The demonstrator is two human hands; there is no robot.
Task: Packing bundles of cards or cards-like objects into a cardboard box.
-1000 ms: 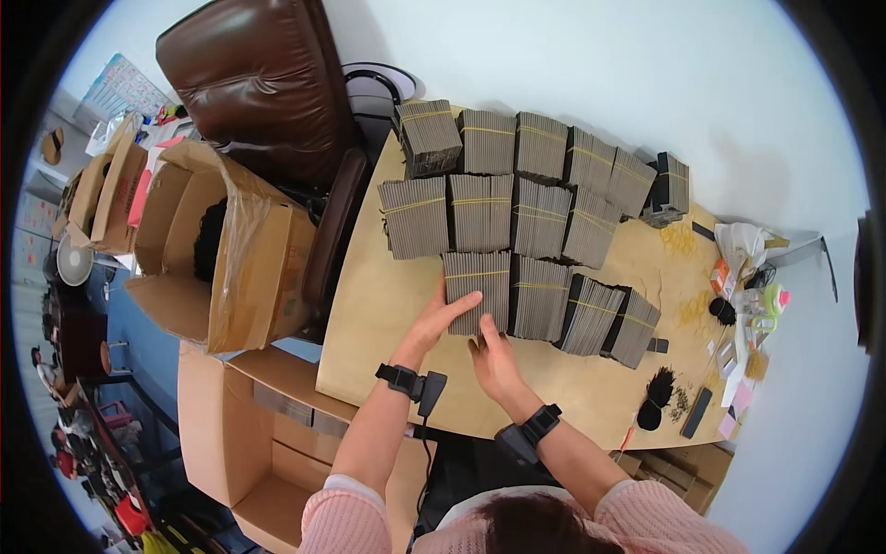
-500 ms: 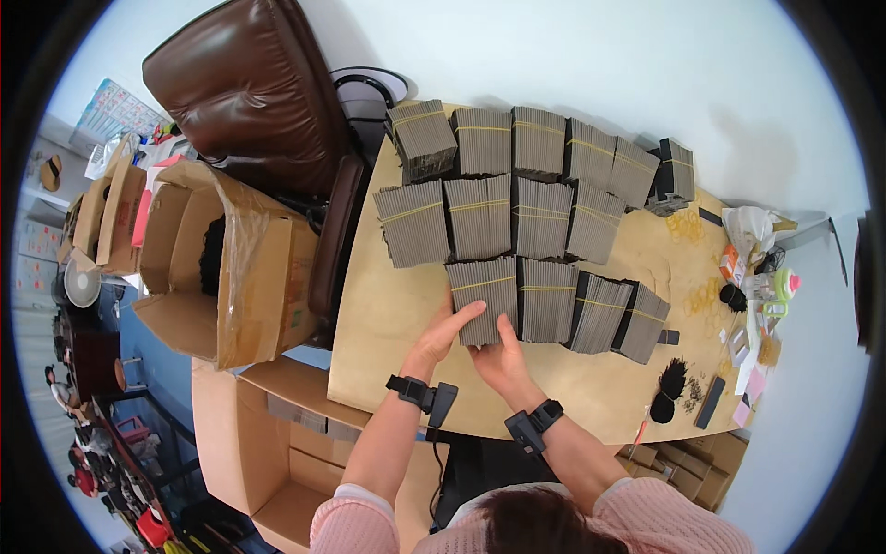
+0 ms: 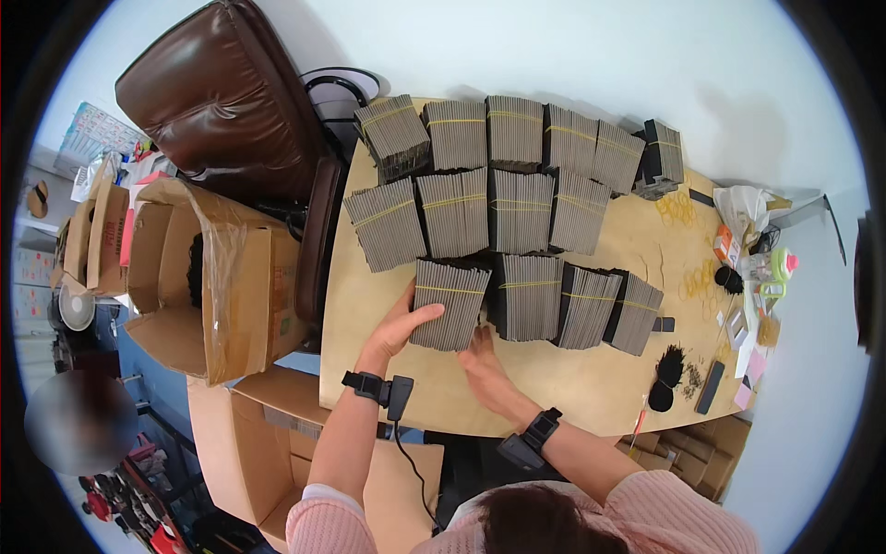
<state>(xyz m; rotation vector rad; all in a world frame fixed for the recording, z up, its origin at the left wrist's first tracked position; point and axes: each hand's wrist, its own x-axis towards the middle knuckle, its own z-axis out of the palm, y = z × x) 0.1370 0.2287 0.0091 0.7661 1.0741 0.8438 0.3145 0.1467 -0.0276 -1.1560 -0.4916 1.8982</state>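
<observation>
A bundle of thin grey cards or sleeves (image 3: 450, 312), bound with a yellow rubber band, stands at the left end of the nearest row on the table. My left hand (image 3: 395, 331) grips its left side, thumb across the front. At its lower right corner, my right hand (image 3: 491, 374) has its fingers against the side, partly hidden by the bundle. A narrow gap parts it from the neighbouring banded bundle (image 3: 531, 297). Similar bundles fill the middle row (image 3: 452, 214) and the far row (image 3: 515, 131). Both wrists wear black straps with small devices.
Loose rubber bands (image 3: 699, 277), a black tied bunch of strands (image 3: 664, 383) and a dark bar (image 3: 710, 387) lie on the table's (image 3: 369, 295) right side. An open carton (image 3: 249, 286) and a brown leather chair (image 3: 221, 92) stand left; another open carton (image 3: 231, 452) sits below.
The held bundle has shifted left, away from its neighbour, and a gap has opened. My right hand's thumb has come off its front; the hand is now lower at the corner.
</observation>
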